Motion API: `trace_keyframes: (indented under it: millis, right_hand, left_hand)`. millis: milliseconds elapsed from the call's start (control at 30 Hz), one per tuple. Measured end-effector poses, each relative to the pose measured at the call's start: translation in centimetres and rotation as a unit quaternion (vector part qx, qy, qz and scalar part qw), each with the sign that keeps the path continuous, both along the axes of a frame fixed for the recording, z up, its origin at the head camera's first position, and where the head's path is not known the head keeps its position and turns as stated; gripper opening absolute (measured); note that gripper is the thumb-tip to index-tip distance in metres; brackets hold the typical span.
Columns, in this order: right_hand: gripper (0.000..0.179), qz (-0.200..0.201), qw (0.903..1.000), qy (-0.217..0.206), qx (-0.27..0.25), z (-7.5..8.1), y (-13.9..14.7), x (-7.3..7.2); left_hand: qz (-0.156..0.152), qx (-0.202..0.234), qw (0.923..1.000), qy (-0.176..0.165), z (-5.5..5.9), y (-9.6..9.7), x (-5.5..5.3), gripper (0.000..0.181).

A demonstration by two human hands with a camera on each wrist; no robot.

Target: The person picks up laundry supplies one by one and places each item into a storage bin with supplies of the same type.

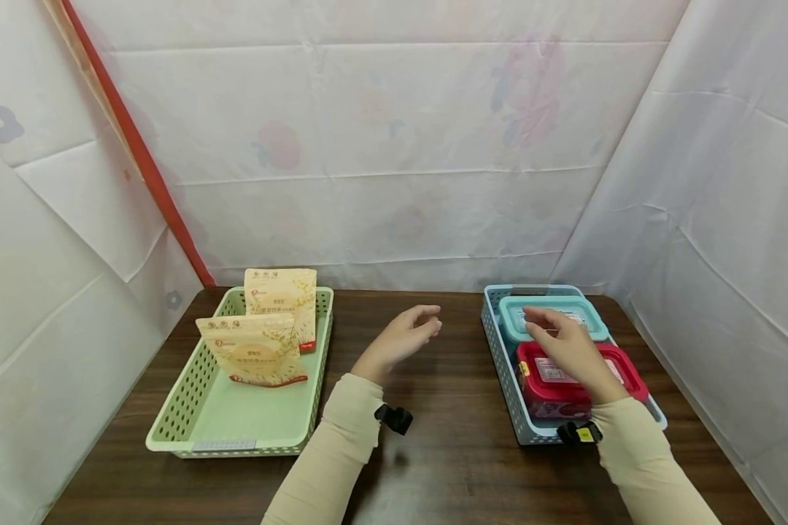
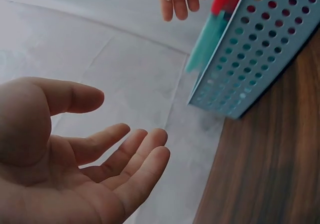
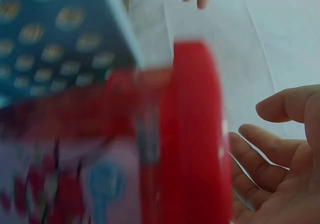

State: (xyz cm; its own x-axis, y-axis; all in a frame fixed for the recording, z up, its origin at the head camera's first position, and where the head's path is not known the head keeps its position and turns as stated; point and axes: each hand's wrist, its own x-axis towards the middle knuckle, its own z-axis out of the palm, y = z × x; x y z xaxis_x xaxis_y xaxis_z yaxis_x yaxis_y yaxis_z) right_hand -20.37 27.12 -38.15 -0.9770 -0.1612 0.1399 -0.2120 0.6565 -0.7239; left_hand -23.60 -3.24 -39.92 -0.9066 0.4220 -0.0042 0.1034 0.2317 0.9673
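My left hand (image 1: 403,339) hovers above the table between the two baskets, fingers relaxed and holding nothing. In the left wrist view, its loosely bent fingers (image 2: 135,159) stand apart from the thumb. Over the blue basket (image 1: 508,394) hangs my right hand (image 1: 568,350), also with nothing in its grasp. Below it lie a red-lidded box (image 1: 620,364) and, behind that, a teal-lidded box (image 1: 515,313). The right wrist view shows the red box (image 3: 195,134) large and blurred beside the hand. Whether the right hand touches a lid cannot be told from above.
At the left stands a green basket (image 1: 200,441) with two cream-coloured pouches, one front pouch (image 1: 256,354) and one rear pouch (image 1: 282,292). Both baskets rest on a dark wooden table (image 1: 446,452). White patterned sheeting (image 1: 381,146) hangs behind and at both sides.
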Motion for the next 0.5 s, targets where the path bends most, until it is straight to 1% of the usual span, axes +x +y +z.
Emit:
trace_keyframes:
  millis: [133, 233, 367, 500]
  right_hand:
    - [0.046, 0.02, 0.9997, 0.007, -0.015, -0.1, -1.6, -0.5]
    - [0.046, 0.037, 0.9989, 0.014, -0.026, -0.3, -2.7, -0.9]
    - [0.045, 0.052, 0.9979, 0.013, -0.035, -0.4, -4.2, -1.2]
    - [0.044, 0.061, 0.9971, 0.009, -0.045, -0.3, -5.6, -1.3]
  left_hand:
    - [0.014, -0.003, 0.9998, 0.011, 0.3, -1.1, -0.1, 0.046]
    - [0.031, -0.021, 0.9991, 0.019, 0.4, -1.9, -0.1, 0.046]
    - [0.054, -0.051, 0.9969, 0.027, 0.5, -2.7, -0.1, 0.047]
    - [0.063, -0.057, 0.9957, 0.035, 0.7, -3.4, -0.1, 0.048]
